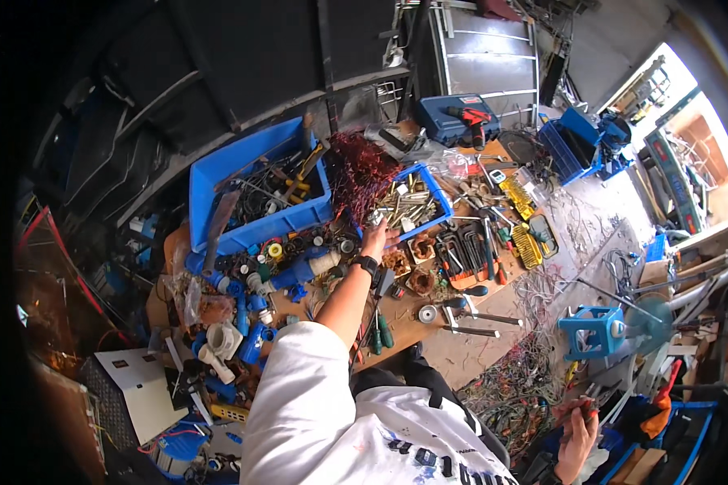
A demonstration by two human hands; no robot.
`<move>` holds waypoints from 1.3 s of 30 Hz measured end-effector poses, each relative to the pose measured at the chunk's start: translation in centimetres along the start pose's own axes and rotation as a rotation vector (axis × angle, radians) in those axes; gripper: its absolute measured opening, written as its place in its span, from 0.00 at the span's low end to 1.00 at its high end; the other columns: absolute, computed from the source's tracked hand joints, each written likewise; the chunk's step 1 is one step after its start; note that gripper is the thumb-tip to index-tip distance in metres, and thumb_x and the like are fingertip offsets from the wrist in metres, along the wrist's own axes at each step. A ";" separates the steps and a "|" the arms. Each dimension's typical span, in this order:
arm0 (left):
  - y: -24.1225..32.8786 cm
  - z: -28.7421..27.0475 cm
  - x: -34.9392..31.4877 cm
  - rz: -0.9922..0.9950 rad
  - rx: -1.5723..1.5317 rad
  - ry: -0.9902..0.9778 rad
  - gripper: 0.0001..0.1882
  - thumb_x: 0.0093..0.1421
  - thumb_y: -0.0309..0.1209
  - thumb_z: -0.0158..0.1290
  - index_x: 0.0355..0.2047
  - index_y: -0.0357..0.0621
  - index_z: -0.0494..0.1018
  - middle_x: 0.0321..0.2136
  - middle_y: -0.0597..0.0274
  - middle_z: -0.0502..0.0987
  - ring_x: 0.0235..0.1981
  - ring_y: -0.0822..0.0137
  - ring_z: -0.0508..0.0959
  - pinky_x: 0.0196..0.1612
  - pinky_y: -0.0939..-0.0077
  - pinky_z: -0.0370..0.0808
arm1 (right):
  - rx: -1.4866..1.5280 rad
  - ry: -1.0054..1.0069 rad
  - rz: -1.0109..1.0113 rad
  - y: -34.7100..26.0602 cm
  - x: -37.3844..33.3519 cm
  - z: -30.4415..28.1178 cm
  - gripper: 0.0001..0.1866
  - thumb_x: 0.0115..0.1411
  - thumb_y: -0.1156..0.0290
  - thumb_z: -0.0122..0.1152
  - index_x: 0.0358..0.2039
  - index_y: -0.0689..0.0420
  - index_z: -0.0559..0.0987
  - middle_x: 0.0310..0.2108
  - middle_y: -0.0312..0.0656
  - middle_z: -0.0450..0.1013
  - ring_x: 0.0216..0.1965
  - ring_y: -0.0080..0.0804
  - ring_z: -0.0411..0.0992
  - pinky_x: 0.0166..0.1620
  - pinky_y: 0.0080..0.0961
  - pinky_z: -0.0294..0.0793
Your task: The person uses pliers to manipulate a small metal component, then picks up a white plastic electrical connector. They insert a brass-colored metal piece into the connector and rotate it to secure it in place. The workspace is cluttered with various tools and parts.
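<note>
Left hand (375, 239) reaches to the small blue tray (438, 196) of metal parts at frame centre.
Its fingers seem curled on a small part at the tray's near edge; grip unclear. A snag could tip the tray. Right hand (578, 432), lower right, pinches a red-handled tool (588, 404).

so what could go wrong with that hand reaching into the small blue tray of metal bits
The left hand is at the rim of the small blue tray, which is crowded with loose metal parts; sharp ends might nick fingers. The tangled reddish wire bundle beside it could snag the wrist. The forearm crosses cluttered blue pipe fittings, which it may knock.
</note>
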State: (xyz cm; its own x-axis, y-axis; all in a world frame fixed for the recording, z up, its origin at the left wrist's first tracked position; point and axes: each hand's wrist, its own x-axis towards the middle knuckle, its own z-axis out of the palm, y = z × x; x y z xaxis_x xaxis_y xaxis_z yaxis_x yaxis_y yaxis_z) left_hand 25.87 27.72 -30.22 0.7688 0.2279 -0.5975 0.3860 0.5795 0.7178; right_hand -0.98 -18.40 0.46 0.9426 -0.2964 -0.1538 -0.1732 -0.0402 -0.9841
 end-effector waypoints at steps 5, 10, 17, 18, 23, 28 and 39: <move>-6.8 -2.0 -3.5 -0.038 0.106 -0.027 0.20 0.64 0.48 0.50 0.44 0.45 0.72 0.37 0.58 0.81 0.34 0.69 0.81 0.33 0.73 0.77 | -0.029 -0.043 0.049 -0.9 1.7 -0.7 0.12 0.64 0.68 0.57 0.44 0.61 0.70 0.35 0.42 0.74 0.30 0.26 0.73 0.34 0.24 0.74; -12.0 -7.9 -11.5 -0.015 0.029 0.146 0.14 0.65 0.44 0.50 0.42 0.48 0.72 0.35 0.62 0.81 0.32 0.71 0.80 0.29 0.77 0.76 | 0.034 -0.135 0.043 -0.8 6.9 0.2 0.10 0.64 0.68 0.55 0.42 0.60 0.71 0.33 0.40 0.74 0.31 0.26 0.74 0.33 0.22 0.71; -20.3 -19.1 -24.1 -0.056 -0.055 0.728 0.12 0.65 0.41 0.50 0.42 0.47 0.72 0.32 0.62 0.81 0.29 0.68 0.81 0.24 0.75 0.76 | 0.136 -0.482 0.124 -0.7 15.5 4.7 0.11 0.63 0.70 0.55 0.42 0.62 0.72 0.32 0.43 0.75 0.31 0.30 0.73 0.32 0.23 0.68; -21.9 -20.5 -26.8 -0.055 -0.077 0.774 0.13 0.64 0.41 0.51 0.42 0.47 0.72 0.32 0.62 0.81 0.27 0.69 0.80 0.24 0.75 0.75 | 0.153 -0.573 0.156 -0.2 16.7 5.3 0.13 0.63 0.70 0.54 0.45 0.63 0.70 0.32 0.46 0.74 0.32 0.33 0.73 0.33 0.26 0.70; -27.9 -20.6 -40.3 -0.055 -0.282 1.075 0.12 0.63 0.35 0.49 0.43 0.42 0.72 0.30 0.59 0.79 0.27 0.69 0.78 0.26 0.74 0.74 | 0.370 -0.877 0.267 -0.3 19.7 10.8 0.27 0.63 0.66 0.55 0.59 0.64 0.62 0.39 0.49 0.72 0.41 0.41 0.73 0.42 0.36 0.74; -32.5 -21.8 -46.2 -0.116 -0.293 1.219 0.16 0.64 0.36 0.50 0.48 0.41 0.70 0.35 0.58 0.78 0.32 0.66 0.78 0.32 0.70 0.77 | 0.294 -0.927 0.278 0.4 17.9 16.7 0.31 0.65 0.68 0.50 0.65 0.62 0.55 0.56 0.54 0.67 0.57 0.46 0.68 0.58 0.47 0.68; -31.8 -30.1 -39.2 0.090 -0.150 1.035 0.10 0.62 0.34 0.56 0.38 0.41 0.73 0.29 0.64 0.78 0.24 0.74 0.75 0.25 0.80 0.71 | -0.209 -0.984 0.616 14.9 5.4 25.8 0.27 0.60 0.78 0.42 0.62 0.66 0.61 0.48 0.53 0.73 0.48 0.41 0.74 0.47 0.32 0.75</move>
State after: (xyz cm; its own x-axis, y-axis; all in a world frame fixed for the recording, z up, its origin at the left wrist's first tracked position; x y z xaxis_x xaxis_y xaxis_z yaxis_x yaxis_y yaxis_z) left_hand -31.90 23.89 -40.40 -0.0471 0.7917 -0.6091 0.2281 0.6022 0.7651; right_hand 8.88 3.99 -17.35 0.4821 0.5392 -0.6905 -0.6332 -0.3303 -0.7000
